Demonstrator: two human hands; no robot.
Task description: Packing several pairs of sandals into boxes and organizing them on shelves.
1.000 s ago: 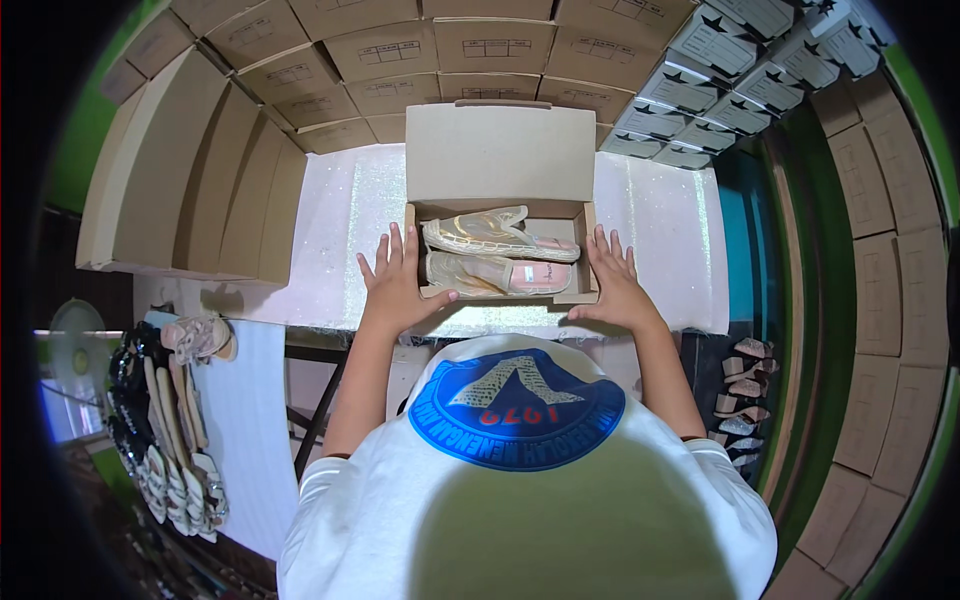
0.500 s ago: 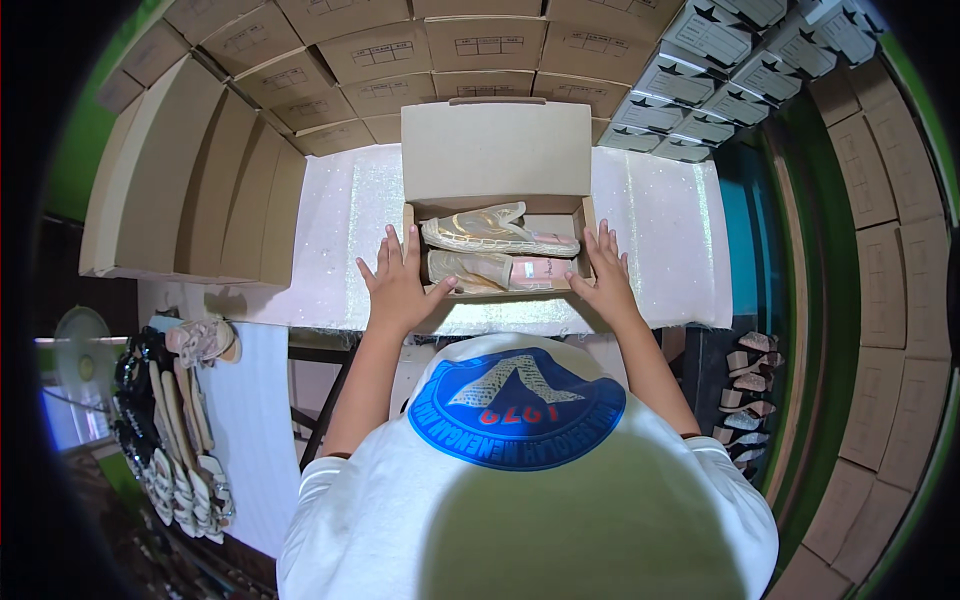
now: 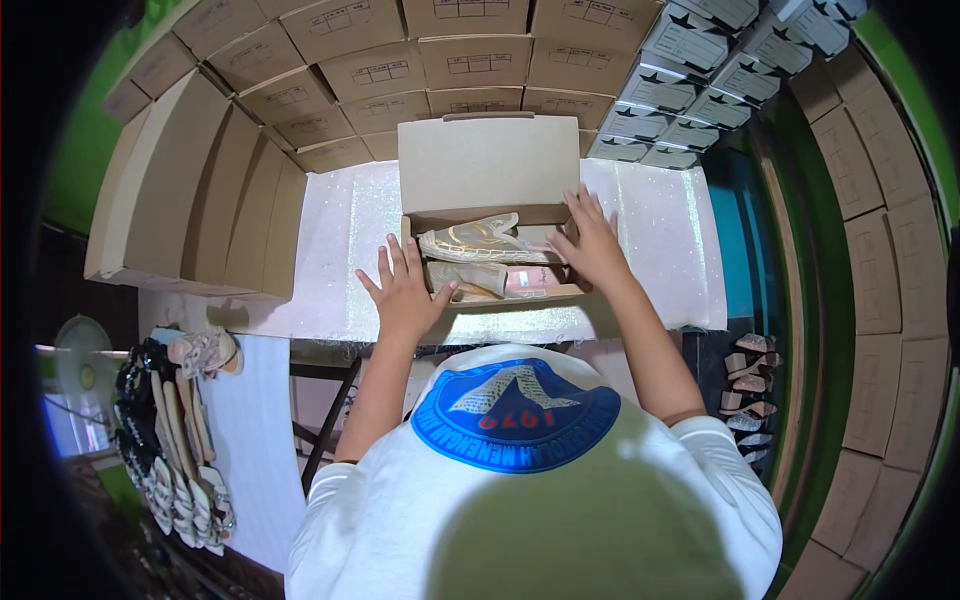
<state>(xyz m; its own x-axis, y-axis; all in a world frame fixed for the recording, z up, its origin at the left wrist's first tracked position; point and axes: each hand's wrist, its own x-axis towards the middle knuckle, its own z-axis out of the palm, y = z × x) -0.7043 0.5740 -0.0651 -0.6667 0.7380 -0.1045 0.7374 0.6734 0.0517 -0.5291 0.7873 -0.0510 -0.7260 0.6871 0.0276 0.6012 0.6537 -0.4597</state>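
Left hand point(image 3: 408, 300): fingers are standing widely spread at the left side of the open box point(image 3: 545, 216), apparently gripping nothing. Just right of them, a pair of pale gold shoes point(image 3: 465, 240) is lying in the box; its raised lid point(image 3: 488, 165) is standing beyond. Right hand point(image 3: 595, 248): fingers are reaching, partly spread, over the right end; contact unclear. Risk (judged): uneven pushing could be skidding the box on the glittery cloth point(image 3: 655, 240); a knock, dropping the lid onto fingers.
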